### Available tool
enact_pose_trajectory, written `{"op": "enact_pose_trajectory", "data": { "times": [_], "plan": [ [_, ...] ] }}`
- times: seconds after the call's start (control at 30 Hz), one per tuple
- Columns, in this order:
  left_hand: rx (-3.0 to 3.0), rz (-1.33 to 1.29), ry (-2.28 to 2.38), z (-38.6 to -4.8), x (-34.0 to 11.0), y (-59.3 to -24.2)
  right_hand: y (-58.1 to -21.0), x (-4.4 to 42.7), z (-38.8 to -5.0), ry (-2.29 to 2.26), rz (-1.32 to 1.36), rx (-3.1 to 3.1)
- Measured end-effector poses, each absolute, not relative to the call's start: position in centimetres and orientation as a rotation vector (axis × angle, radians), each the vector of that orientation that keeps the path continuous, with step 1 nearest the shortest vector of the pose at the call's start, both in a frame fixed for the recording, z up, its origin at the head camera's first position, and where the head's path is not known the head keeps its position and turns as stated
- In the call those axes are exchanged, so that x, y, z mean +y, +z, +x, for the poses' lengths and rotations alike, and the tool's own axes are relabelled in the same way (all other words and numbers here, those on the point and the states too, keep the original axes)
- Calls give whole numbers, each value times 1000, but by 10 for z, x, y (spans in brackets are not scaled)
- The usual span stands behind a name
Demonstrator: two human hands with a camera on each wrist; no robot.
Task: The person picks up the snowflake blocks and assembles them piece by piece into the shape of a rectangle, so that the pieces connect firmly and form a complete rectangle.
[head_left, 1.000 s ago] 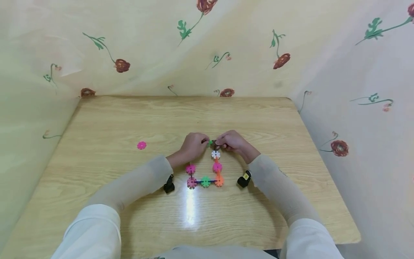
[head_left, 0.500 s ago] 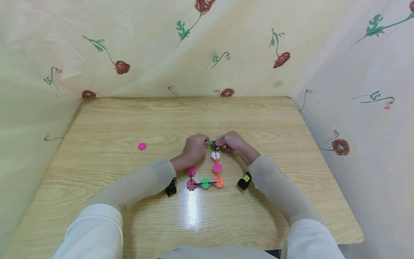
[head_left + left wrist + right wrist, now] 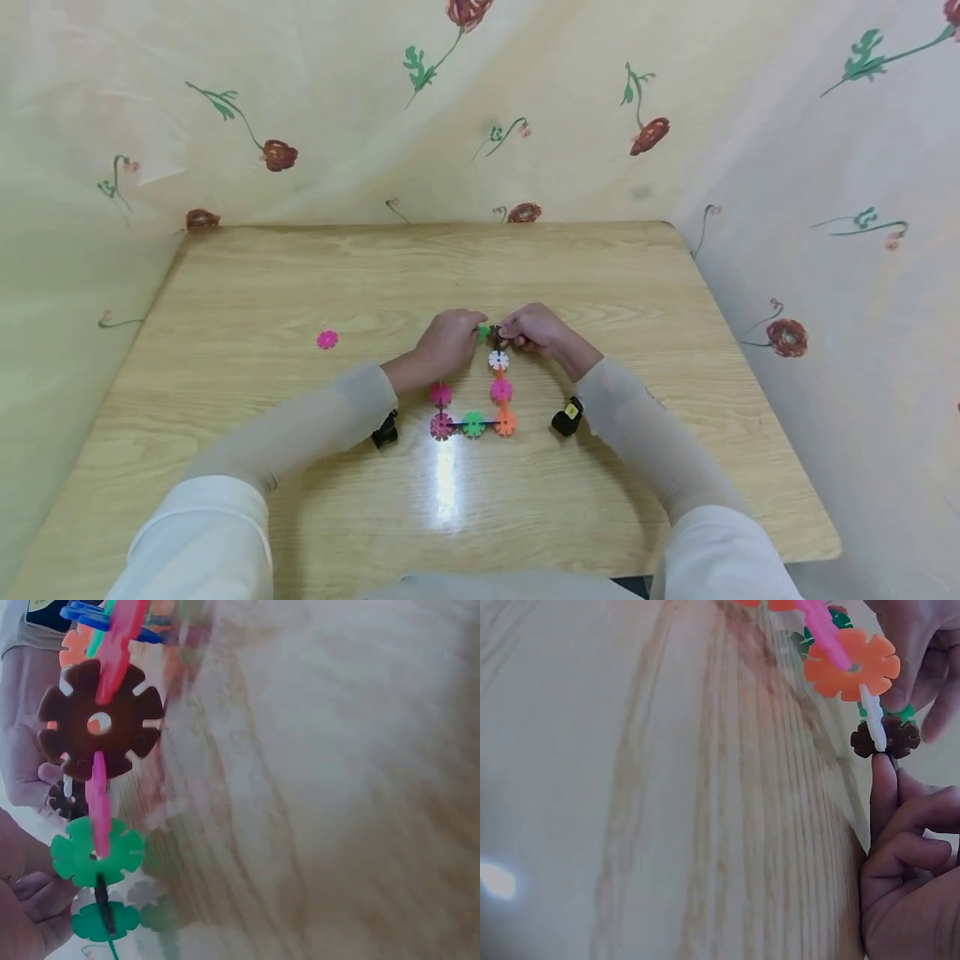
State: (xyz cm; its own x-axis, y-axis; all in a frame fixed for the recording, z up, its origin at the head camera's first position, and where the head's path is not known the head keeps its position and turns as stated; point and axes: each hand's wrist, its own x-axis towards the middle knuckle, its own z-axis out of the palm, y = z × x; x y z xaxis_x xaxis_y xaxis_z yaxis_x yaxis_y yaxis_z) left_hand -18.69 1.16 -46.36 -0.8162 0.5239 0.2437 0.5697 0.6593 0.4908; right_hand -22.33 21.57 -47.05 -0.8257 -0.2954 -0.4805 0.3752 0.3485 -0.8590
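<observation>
Flower-shaped notched plastic discs are slotted together into a linked shape on the table. A green disc (image 3: 483, 333) sits at its far end, and my left hand (image 3: 446, 343) pinches it at the edge. Beside it, my right hand (image 3: 538, 328) pinches a brown disc (image 3: 885, 737) between thumb and fingers. The white disc (image 3: 498, 360), a pink disc (image 3: 502, 390) and an orange disc (image 3: 506, 422) run down the right side. Along the near side lies another green disc (image 3: 473, 424). In the left wrist view, green discs (image 3: 97, 851) hang near the left fingers (image 3: 37, 900).
A loose pink disc (image 3: 327, 340) lies to the left on the wooden table (image 3: 262, 275). Black wrist cameras (image 3: 567, 417) are strapped to both wrists. A flower-printed cloth (image 3: 360, 125) hangs behind the table and along its sides.
My left hand shifts slightly about the green disc beside the brown one. My right hand keeps its hold almost unmoved.
</observation>
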Motion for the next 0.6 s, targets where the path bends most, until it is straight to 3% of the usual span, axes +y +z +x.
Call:
{"op": "enact_pose_trajectory", "data": {
  "times": [0.6],
  "plan": [
    [-2745,-1016,-859,-192,14,-469,-474,215,-222,-1511,58,2104]
  ]
}}
